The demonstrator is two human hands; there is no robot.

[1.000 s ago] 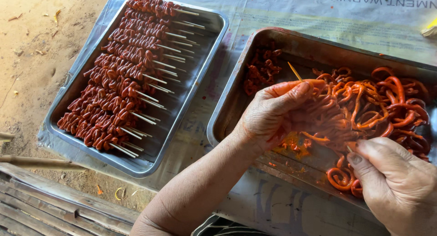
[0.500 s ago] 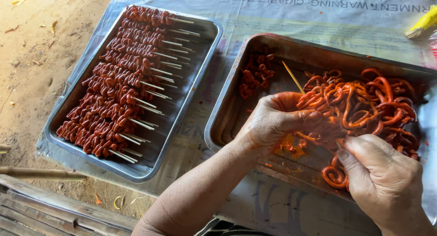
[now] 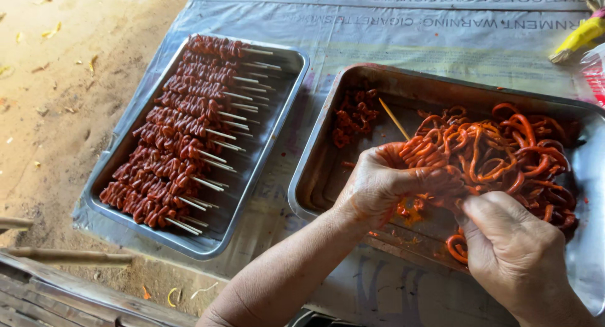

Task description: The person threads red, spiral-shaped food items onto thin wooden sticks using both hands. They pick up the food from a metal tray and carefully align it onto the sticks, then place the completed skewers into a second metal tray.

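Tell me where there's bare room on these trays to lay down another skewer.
The left tray has a bare strip along its right wall, beside the finished skewers. The right tray is bare at its near-left corner, below a small meat clump. Its right half is crowded with orange strips and both hands.

Bare sandy earth floor [image 3: 57, 93] along the left, sunlit and strewn with small dry yellow leaf scraps [image 3: 50, 30]. Over the work surface, a grey-blue printed plastic sheet [image 3: 391, 37], creased and smeared reddish in places, spread nearly edge to edge. At the lower left corner, weathered grey wooden slats [image 3: 44, 298] with thin bamboo sticks [image 3: 66, 257] lying across them; at the upper right edge, a yellow plastic object [image 3: 583, 35], only partly in view.
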